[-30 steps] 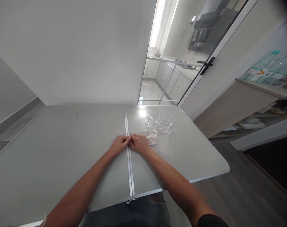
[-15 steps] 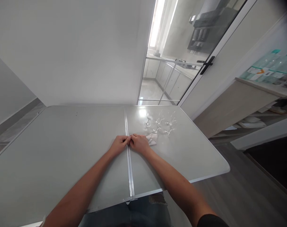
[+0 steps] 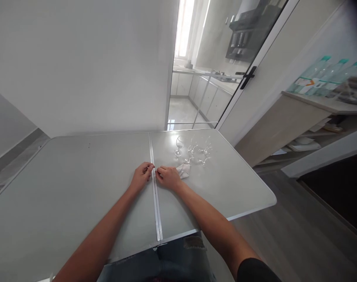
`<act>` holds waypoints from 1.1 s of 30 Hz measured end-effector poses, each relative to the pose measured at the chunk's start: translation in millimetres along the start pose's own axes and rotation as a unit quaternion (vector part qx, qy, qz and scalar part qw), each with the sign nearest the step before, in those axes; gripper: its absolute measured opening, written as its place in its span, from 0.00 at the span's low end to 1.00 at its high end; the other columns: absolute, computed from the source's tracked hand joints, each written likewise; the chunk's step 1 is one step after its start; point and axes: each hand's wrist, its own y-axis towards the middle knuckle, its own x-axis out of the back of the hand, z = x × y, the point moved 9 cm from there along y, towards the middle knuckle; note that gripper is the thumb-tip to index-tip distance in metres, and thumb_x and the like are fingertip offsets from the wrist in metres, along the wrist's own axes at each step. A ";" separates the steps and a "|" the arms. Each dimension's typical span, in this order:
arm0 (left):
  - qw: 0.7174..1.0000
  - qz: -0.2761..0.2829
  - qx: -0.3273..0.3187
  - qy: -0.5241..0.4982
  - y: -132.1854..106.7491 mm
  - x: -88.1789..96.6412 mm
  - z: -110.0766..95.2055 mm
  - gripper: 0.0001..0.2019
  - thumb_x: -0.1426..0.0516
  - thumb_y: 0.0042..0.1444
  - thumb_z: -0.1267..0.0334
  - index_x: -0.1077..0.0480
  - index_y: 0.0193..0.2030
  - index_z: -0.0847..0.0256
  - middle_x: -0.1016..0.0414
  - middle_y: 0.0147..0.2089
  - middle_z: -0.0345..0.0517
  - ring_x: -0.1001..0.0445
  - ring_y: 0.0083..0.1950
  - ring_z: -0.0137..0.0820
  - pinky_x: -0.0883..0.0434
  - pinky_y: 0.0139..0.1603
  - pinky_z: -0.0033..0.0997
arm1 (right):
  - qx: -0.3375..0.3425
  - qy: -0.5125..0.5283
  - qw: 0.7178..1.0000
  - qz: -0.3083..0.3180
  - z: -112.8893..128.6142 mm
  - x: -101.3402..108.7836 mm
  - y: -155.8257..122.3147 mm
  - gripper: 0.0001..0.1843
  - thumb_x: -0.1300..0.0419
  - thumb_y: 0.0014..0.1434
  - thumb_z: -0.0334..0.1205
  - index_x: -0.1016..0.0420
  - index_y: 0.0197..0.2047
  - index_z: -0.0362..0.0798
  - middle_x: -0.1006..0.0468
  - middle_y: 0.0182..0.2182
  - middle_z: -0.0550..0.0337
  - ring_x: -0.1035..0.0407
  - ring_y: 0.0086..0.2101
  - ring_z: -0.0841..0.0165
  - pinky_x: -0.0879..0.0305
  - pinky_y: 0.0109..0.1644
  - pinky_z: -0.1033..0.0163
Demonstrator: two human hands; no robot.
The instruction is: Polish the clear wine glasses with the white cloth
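Observation:
My left hand [image 3: 141,175] rests on the grey table [image 3: 102,180], just left of the metal seam [image 3: 155,196]. Its fingers are loosely bent and slightly apart, with nothing visible between them. Across the seam, my right hand [image 3: 168,177] lies with its fingers curled down toward the tabletop, and no object shows in them. A small gap separates the two hands. Right beside my right hand is a crumpled white cloth [image 3: 183,170]. Behind the cloth stand several clear stemmed glasses; the nearest to the seam is a round-bowled glass [image 3: 179,145].
A white wall [image 3: 107,70] borders the table's far edge. Beyond it is a glass door with a black handle [image 3: 248,77]. To the right, a wooden shelf [image 3: 287,129] carries large plastic bottles [image 3: 313,80] with green caps. The table's right corner is rounded.
My hands, whose fingertips met over the seam before, are now slightly apart. The whole view has shifted a little, so the table and glasses appear further left.

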 end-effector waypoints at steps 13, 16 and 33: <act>0.991 -0.015 0.008 0.135 14.1 -35.6 -19.6 0.12 0.42 0.59 0.52 0.28 0.36 0.59 0.23 0.35 0.42 0.28 0.32 0.29 0.31 0.36 0.30 | -0.410 0.140 0.898 -0.070 -162.6 129.0 -138.2 0.16 0.41 0.57 0.50 0.22 0.27 0.48 0.23 0.22 0.59 0.29 0.24 0.66 0.39 0.31 0.65; 0.993 0.008 -0.024 0.118 25.6 -93.7 -41.4 0.13 0.37 0.55 0.53 0.28 0.42 0.58 0.21 0.41 0.44 0.25 0.36 0.31 0.30 0.40 0.31 | -0.468 0.126 0.871 -0.081 -209.8 117.1 -139.7 0.22 0.36 0.52 0.53 0.19 0.44 0.45 0.19 0.27 0.56 0.24 0.31 0.63 0.35 0.36 0.64; 0.995 -0.030 0.002 0.096 47.7 -187.5 -47.7 0.07 0.38 0.59 0.58 0.20 0.41 0.54 0.17 0.42 0.51 0.19 0.45 0.40 0.27 0.47 0.37 | -0.426 0.087 0.898 -0.072 -274.2 61.0 -125.9 0.15 0.41 0.50 0.59 0.20 0.30 0.59 0.16 0.38 0.39 0.23 0.47 0.43 0.30 0.52 0.39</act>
